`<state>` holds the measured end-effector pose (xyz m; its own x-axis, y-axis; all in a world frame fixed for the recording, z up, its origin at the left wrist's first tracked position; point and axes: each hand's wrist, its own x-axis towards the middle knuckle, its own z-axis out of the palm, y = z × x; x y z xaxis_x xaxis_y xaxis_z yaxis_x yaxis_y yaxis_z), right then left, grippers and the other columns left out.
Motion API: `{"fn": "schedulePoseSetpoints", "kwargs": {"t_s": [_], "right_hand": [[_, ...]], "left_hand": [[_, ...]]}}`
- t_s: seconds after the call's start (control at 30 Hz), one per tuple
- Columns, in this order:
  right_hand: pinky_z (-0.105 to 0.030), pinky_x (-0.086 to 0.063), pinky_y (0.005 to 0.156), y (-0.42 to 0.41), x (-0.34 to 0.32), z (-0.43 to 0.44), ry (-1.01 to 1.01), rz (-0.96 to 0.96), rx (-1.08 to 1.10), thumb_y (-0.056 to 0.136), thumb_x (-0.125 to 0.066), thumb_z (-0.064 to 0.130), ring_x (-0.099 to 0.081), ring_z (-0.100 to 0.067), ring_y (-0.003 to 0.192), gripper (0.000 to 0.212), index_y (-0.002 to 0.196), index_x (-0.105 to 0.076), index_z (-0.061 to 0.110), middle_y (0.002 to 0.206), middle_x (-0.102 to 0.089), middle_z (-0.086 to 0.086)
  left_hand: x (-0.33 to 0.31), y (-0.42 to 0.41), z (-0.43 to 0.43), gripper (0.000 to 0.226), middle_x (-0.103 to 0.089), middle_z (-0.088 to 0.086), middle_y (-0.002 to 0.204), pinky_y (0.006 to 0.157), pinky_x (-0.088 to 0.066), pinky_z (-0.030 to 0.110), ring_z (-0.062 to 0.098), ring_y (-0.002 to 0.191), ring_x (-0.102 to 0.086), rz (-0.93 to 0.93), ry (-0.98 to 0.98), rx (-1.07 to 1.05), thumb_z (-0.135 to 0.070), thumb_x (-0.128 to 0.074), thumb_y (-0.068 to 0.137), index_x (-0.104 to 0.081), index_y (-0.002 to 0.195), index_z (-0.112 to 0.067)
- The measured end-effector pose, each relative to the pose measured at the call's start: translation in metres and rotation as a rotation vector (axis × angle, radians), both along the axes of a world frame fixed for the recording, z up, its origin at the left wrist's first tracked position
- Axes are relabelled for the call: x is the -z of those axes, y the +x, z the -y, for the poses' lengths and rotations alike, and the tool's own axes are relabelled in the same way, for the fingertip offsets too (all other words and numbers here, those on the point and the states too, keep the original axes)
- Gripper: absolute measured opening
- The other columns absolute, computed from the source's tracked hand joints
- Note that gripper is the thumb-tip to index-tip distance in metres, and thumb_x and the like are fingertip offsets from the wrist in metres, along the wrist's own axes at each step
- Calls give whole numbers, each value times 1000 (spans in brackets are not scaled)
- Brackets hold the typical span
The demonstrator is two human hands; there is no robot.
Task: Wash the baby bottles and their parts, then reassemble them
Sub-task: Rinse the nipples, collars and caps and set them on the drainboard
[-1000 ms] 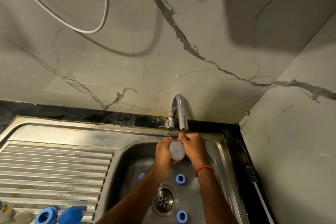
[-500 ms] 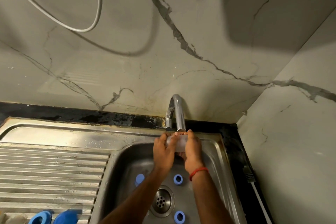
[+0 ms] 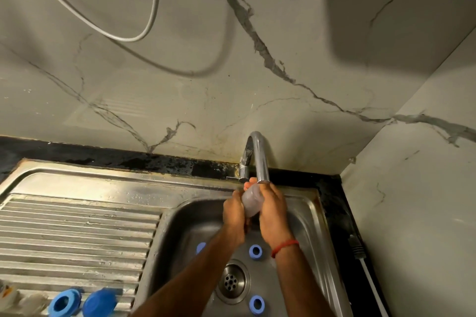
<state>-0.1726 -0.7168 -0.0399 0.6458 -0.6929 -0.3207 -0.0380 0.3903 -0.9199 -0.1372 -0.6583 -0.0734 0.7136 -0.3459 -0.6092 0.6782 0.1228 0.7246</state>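
Note:
A clear plastic baby bottle (image 3: 251, 201) is held between both hands right under the spout of the chrome tap (image 3: 258, 159). My left hand (image 3: 235, 213) grips its left side and my right hand (image 3: 273, 211) wraps its right side. The bottle is tilted, one end up toward the spout. Three blue rings lie on the sink floor: one (image 3: 255, 252) by my right wrist, one (image 3: 201, 248) partly hidden behind my left forearm, one (image 3: 256, 304) near the drain (image 3: 231, 282). A blue ring (image 3: 63, 302) and a blue cap (image 3: 101, 302) rest on the drainboard.
The steel sink basin (image 3: 313, 226) sits at the right, with a ribbed drainboard (image 3: 77, 234) to its left. Pale bottle parts (image 3: 23, 301) lie at the drainboard's bottom-left corner. A white cable (image 3: 371, 283) runs along the black counter on the right. Marble walls close the back and right.
The bottle has been turned between my hands, from lying crosswise under the spout to tilted with one end up. The view has shifted slightly.

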Motion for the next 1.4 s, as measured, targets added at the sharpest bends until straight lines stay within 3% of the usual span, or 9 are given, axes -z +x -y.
{"fn": "schedulePoseSetpoints", "kwargs": {"t_s": [0.17,0.5,0.63,0.8,0.87,1.07,1.17,1.3,1.4], "right_hand": [[-41,-56,83,4,-2,11,-53,-75,134,102,-51,35,-68,-24,94,29,104,-70,13,101,-72,-10],[-10,-45,78,-28,36,11,-1333,-174,-207,100,-37,53,-51,1,99,41,126,-53,25,121,-50,5],[-16,-39,55,-19,9,4,-857,-152,-82,101,-50,37,-52,-1,61,13,99,-62,31,73,-59,8],[-20,-35,36,-12,-2,0,240,-206,65,95,-58,41,-49,-11,43,26,100,-67,16,68,-65,-4],[-17,-30,33,-15,0,1,318,-249,28,95,-57,44,-46,-11,40,31,99,-66,15,65,-64,-5],[-11,-40,64,-19,23,-5,-1212,-213,-27,102,-42,34,-57,-8,75,27,96,-64,17,93,-62,3],[-18,-46,82,-26,40,14,-1595,-123,-246,102,-42,32,-57,-10,95,31,103,-67,15,105,-62,0],[-17,-48,74,-22,30,9,-1269,-143,-158,102,-43,30,-62,-10,85,30,101,-70,16,96,-66,1],[-28,-55,53,-9,11,1,-337,-280,-51,100,-51,30,-68,-21,75,22,102,-66,14,92,-70,-8]], "left_hand": [[4,-6,3,24,-70,6,99,83,-60,44,23,91,-69,428,101,-38,-35,-45,106,-66,98,-27],[-4,28,-11,39,-71,5,78,68,-55,32,19,72,-68,653,225,188,-37,-48,105,-70,84,-13],[2,23,-15,34,-62,5,65,55,-45,30,17,57,-55,867,231,167,-29,-52,103,-67,78,-12],[10,23,-20,34,-60,-9,87,67,-39,12,-2,76,-52,1366,428,126,-49,-50,97,-69,96,-20],[13,28,-24,37,-61,-5,94,67,-44,18,3,79,-53,1454,451,195,-51,-48,98,-67,101,-20],[1,26,-20,27,-64,7,83,60,-52,27,17,70,-61,586,219,248,-24,-42,107,-63,93,-14],[11,28,-22,33,-71,13,96,68,-54,29,19,81,-67,373,227,386,-30,-40,107,-67,106,-10],[17,14,-21,31,-68,15,79,67,-55,47,33,72,-65,703,216,117,-21,-47,105,-68,86,-7],[15,15,-24,30,-65,1,76,57,-55,36,15,66,-63,1014,223,87,-40,-49,100,-63,88,-16]]}}
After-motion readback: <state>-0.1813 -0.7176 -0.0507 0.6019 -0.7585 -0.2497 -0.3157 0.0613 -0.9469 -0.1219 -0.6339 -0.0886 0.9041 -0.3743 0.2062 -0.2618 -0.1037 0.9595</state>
